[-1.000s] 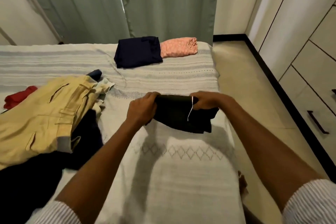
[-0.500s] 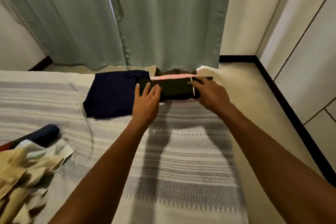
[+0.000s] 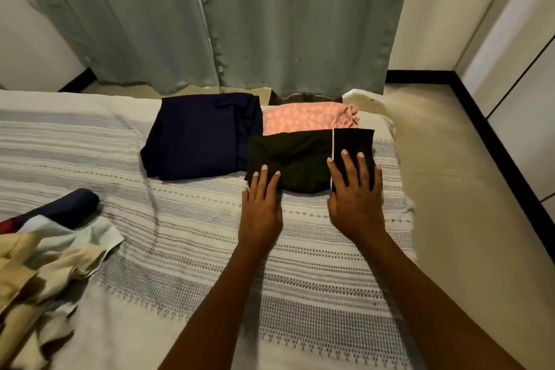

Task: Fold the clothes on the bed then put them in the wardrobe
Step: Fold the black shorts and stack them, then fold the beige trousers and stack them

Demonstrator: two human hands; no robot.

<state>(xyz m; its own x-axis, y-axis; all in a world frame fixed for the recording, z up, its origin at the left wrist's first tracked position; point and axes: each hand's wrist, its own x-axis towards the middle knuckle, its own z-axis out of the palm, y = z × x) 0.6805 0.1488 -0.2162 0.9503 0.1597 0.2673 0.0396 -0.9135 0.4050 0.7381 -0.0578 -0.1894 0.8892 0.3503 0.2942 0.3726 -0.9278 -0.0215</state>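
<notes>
A folded black garment (image 3: 300, 159) with a thin white stripe lies near the bed's far right corner, overlapping the front edge of a folded pink patterned piece (image 3: 306, 117). A folded navy garment (image 3: 198, 135) sits to their left. My left hand (image 3: 262, 207) lies flat with its fingertips on the black garment's near left edge. My right hand (image 3: 356, 198) rests flat with straight fingers on its right end. Unfolded clothes (image 3: 39, 261), cream, white and navy, are heaped at the lower left.
The bed (image 3: 180, 249) has a white and grey striped cover. Green curtains (image 3: 270, 18) hang behind it. A beige floor strip (image 3: 444, 177) runs along the right, bordered by a black skirting and white wardrobe doors (image 3: 522, 69).
The black garment went from the near part of the bed to the far corner and now lies flat beside the pink piece. Both hands let go and flattened on it.
</notes>
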